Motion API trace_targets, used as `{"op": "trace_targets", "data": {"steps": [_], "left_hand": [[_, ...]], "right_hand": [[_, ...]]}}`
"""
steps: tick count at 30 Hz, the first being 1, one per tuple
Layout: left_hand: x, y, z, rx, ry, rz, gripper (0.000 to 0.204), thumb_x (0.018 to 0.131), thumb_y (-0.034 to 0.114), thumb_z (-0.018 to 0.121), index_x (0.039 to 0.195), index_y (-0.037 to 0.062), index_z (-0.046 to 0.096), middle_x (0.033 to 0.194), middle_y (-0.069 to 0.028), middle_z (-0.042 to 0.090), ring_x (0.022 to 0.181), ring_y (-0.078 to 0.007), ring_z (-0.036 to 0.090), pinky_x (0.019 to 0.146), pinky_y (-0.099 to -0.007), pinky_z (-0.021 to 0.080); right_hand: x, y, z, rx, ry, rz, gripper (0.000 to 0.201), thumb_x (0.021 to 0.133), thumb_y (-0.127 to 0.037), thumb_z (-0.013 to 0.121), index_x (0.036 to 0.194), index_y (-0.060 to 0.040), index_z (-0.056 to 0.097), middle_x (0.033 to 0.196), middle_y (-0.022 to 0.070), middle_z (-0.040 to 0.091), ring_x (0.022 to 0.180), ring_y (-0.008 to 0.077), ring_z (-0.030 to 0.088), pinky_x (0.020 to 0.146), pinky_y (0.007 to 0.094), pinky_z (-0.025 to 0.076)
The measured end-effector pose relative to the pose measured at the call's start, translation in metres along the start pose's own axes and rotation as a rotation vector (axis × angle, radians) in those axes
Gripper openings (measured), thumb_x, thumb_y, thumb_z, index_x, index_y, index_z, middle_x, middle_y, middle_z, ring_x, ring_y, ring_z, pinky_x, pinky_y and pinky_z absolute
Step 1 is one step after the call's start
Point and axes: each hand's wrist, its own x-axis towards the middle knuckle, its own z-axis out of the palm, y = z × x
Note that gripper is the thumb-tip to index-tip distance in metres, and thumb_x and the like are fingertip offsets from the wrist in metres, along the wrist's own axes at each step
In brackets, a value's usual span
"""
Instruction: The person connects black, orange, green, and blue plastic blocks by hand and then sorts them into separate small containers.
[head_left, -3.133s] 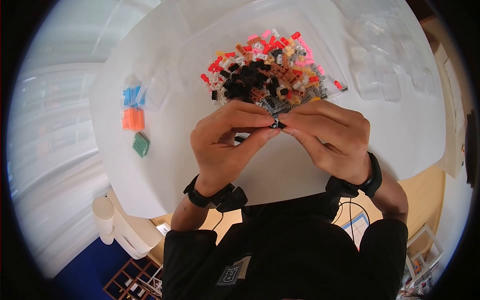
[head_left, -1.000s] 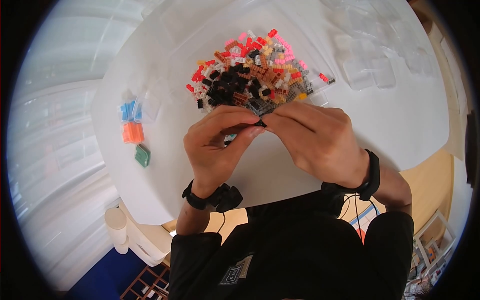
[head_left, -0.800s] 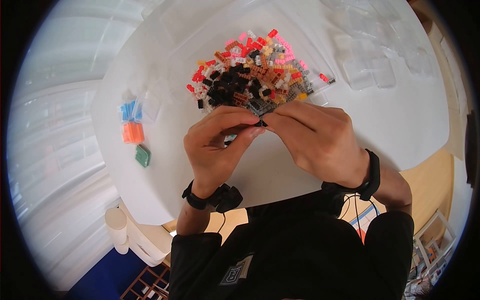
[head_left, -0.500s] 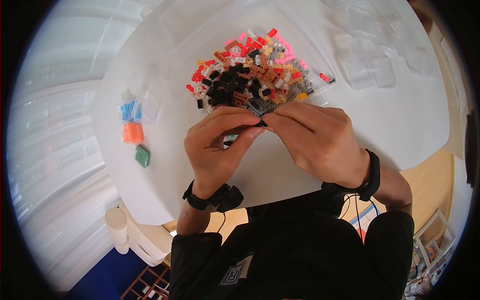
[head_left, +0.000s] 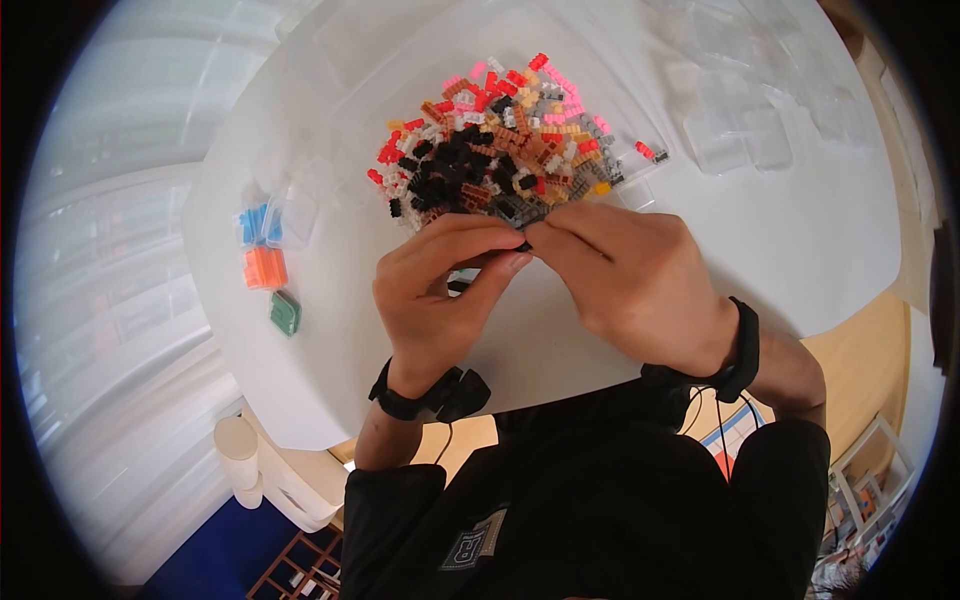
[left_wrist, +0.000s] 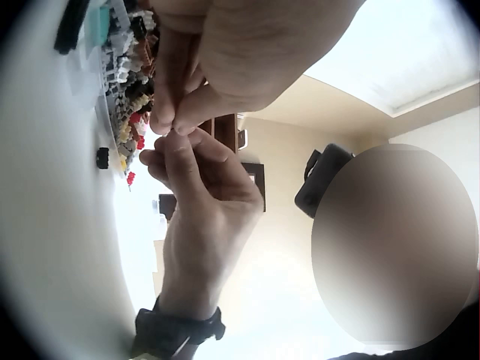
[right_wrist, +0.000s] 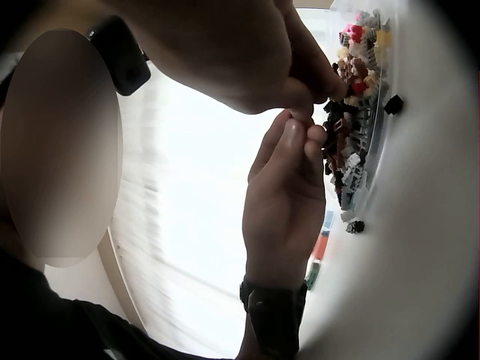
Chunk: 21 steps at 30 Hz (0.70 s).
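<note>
In the head view my left hand [head_left: 425,290] and right hand [head_left: 640,275] meet fingertip to fingertip at the near side of a brick pile. Between thumbs and fingers they pinch a tiny black building brick [head_left: 524,247], mostly covered by the fingertips. Whether it is one piece or several joined, I cannot tell. Both wrist views show the thumbs and index fingers pressed close together above the table. Just beyond the hands lies the heap of small building bricks [head_left: 470,165] in black, brown, red, white, grey and pink. Below my left palm, part of a black-and-white piece [head_left: 460,285] shows.
A clear tray [right_wrist: 381,142] holds the heap. Blue bricks [head_left: 256,224], orange bricks [head_left: 265,268] and a green block [head_left: 285,313] stand at the left. Clear plastic boxes [head_left: 715,140] lie at the right. A loose black brick [left_wrist: 103,157] sits on the white table [head_left: 800,250].
Compared with 3.1 seconds ago, hands and heap appear farther left in the head view, as the camera has shifted. The pinch stays together; less of the black brick shows now.
</note>
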Motion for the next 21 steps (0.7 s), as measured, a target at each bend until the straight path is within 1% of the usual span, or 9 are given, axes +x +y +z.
{"op": "trace_targets", "data": {"steps": [1,2,4,10,11,13,17,19,21], "left_hand": [[0.000,0.001,-0.001,-0.035,-0.002,-0.047,0.020,0.072,-0.014,0.070,0.090,-0.0055,0.066,0.089,-0.0122,0.066,0.078,-0.0158,0.065,0.066,-0.0236,0.055],[-0.001,0.000,-0.002,-0.035,-0.001,-0.047,0.020,0.072,-0.014,0.070,0.090,-0.0055,0.066,0.089,-0.0122,0.066,0.078,-0.0158,0.065,0.066,-0.0236,0.055],[-0.003,-0.002,-0.006,-0.226,0.001,-0.157,0.021,0.074,-0.014,0.068,0.093,-0.0062,0.065,0.091,-0.0130,0.065,0.080,-0.0170,0.065,0.069,-0.0251,0.055],[-0.004,-0.006,-0.008,-0.330,0.004,-0.108,0.021,0.076,-0.016,0.065,0.096,-0.0069,0.064,0.097,-0.0148,0.063,0.087,-0.0189,0.064,0.075,-0.0269,0.055],[-0.004,-0.005,-0.008,-0.331,0.010,-0.107,0.021,0.076,-0.016,0.065,0.096,-0.0069,0.064,0.097,-0.0148,0.063,0.087,-0.0189,0.064,0.075,-0.0269,0.055],[-0.004,-0.003,-0.008,-0.311,0.001,-0.100,0.020,0.076,-0.015,0.065,0.095,-0.0071,0.064,0.097,-0.0146,0.063,0.088,-0.0185,0.064,0.075,-0.0268,0.055],[-0.005,-0.004,-0.008,-0.284,0.009,-0.069,0.022,0.077,-0.015,0.065,0.097,-0.0064,0.063,0.098,-0.0129,0.064,0.089,-0.0179,0.065,0.077,-0.0266,0.055],[-0.006,-0.002,-0.005,-0.266,0.060,-0.094,0.026,0.076,-0.015,0.065,0.100,-0.0054,0.063,0.098,-0.0106,0.064,0.089,-0.0167,0.066,0.079,-0.0263,0.055],[-0.006,0.001,-0.003,-0.253,0.063,-0.105,0.027,0.076,-0.014,0.066,0.102,-0.0052,0.063,0.098,-0.0097,0.065,0.090,-0.0159,0.066,0.079,-0.0262,0.055]], "right_hand": [[0.000,0.001,0.000,0.023,0.003,0.010,0.027,0.064,0.003,0.066,0.090,0.0004,0.066,0.082,0.0091,0.062,0.063,0.0213,0.063,0.051,0.0287,0.050],[0.000,0.003,0.001,0.023,0.003,0.009,0.027,0.064,0.003,0.066,0.090,0.0004,0.066,0.082,0.0091,0.062,0.063,0.0213,0.063,0.051,0.0287,0.050],[0.001,0.004,0.004,0.170,0.115,0.025,0.023,0.067,0.003,0.069,0.090,-0.0008,0.067,0.082,0.0097,0.064,0.064,0.0224,0.064,0.053,0.0284,0.051],[0.008,0.005,0.006,0.367,0.166,0.120,0.021,0.070,0.001,0.074,0.090,-0.0023,0.069,0.085,0.0110,0.067,0.070,0.0257,0.065,0.060,0.0297,0.052],[0.008,0.006,0.007,0.367,0.162,0.115,0.021,0.070,0.001,0.074,0.090,-0.0023,0.069,0.085,0.0110,0.067,0.070,0.0257,0.065,0.060,0.0297,0.052],[0.009,0.006,0.009,0.365,0.186,0.082,0.016,0.072,0.000,0.071,0.087,-0.0046,0.067,0.077,0.0065,0.063,0.065,0.0244,0.062,0.054,0.0317,0.048],[0.010,0.007,0.009,0.384,0.188,0.074,0.015,0.072,0.000,0.071,0.086,-0.0041,0.067,0.078,0.0070,0.063,0.064,0.0248,0.061,0.054,0.0314,0.048],[0.011,0.007,0.010,0.468,0.185,0.092,0.015,0.073,-0.001,0.072,0.086,-0.0036,0.066,0.078,0.0080,0.064,0.065,0.0258,0.061,0.055,0.0319,0.048],[0.011,0.010,0.011,0.472,0.161,0.068,0.014,0.073,0.000,0.071,0.086,-0.0034,0.066,0.079,0.0085,0.064,0.066,0.0263,0.062,0.056,0.0323,0.048]]}}
